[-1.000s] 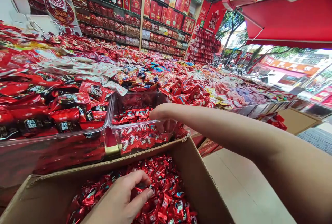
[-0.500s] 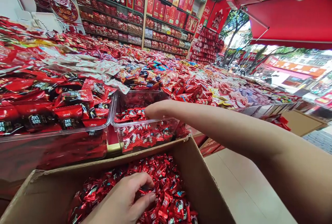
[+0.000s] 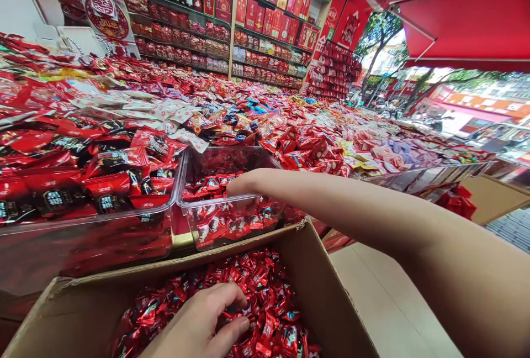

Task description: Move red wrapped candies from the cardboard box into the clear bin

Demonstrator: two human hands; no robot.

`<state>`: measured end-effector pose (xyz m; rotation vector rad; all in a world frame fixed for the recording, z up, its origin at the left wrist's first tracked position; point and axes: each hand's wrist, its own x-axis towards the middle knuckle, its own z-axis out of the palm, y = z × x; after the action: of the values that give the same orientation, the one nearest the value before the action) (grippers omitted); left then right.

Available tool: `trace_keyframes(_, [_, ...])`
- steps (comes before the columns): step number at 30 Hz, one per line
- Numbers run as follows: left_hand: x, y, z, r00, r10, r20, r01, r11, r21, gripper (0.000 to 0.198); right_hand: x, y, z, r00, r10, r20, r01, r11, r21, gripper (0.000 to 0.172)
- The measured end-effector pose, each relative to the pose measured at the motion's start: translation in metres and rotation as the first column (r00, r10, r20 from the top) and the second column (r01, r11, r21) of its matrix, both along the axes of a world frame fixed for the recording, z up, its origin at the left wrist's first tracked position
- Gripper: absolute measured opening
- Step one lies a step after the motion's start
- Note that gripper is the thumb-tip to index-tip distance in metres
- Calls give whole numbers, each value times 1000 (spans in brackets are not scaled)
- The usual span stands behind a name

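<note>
My left hand point(image 3: 211, 314) rests on small red-wrapped candies point(image 3: 265, 314) inside a cardboard box point(image 3: 339, 297). Its thumb and forefinger are apart with nothing visible between them; the other fingers are out of sight. My right hand point(image 3: 244, 183) reaches down into a clear plastic bin point(image 3: 232, 199) just beyond the box. Candies in similar red wrappers point(image 3: 213, 184) lie in that bin. The right fingers are hidden below the rim, so whether they hold any candy cannot be made out.
Larger red and black candy packets point(image 3: 107, 189) fill the clear bin at the left. A wide display of mixed sweets point(image 3: 290, 104) spreads behind. Shelves of bottles and red boxes point(image 3: 269, 21) line the back wall. Tiled floor point(image 3: 385, 291) shows at the right.
My right hand has shifted slightly left and lower in the clear bin. The left hand keeps nearly the same pose in the box. The whole view has moved a little.
</note>
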<state>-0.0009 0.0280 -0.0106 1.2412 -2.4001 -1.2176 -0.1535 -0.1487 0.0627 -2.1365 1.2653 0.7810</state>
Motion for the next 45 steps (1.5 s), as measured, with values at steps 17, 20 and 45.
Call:
trace_keyframes(17, [-4, -8, 18, 646, 571, -507, -184, 761, 622, 35, -18, 151, 36, 601, 194, 776, 384, 781, -492, 32])
trace_keyframes(20, [-7, -7, 16, 627, 558, -543, -106, 752, 650, 32, -26, 173, -15, 408, -47, 912, 446, 882, -154, 23])
trace_keyframes(45, [1, 5, 9, 877, 8, -481, -277, 827, -490, 35, -36, 177, -51, -392, -664, 637, 319, 551, 771, 33])
